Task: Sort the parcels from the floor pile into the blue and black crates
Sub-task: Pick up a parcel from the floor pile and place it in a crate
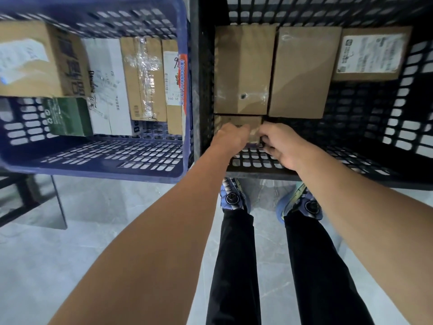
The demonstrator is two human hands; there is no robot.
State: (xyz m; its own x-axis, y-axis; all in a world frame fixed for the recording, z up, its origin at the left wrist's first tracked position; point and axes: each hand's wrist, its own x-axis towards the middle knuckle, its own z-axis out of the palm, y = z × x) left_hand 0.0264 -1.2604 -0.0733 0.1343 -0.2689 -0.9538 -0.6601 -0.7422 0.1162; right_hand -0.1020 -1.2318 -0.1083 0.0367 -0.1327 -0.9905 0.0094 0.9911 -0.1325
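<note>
From the head view, both hands reach into the near left corner of the black crate (351, 158), where a small brown parcel (241, 123) lies just in front of the plain cardboard box (243, 69). The left hand (230, 137) has its fingers curled down over the parcel's near left part. The right hand (281, 144) pinches the parcel's right near corner with bent fingers. A second plain box (302, 71) sits touching the first, and a box with a white label (372, 55) lies at the far right. The blue crate (93, 170) stands close beside on the left and holds a labelled brown box (35, 59), a green box (70, 116), a white parcel (107, 85) and a taped carton (145, 78).
</note>
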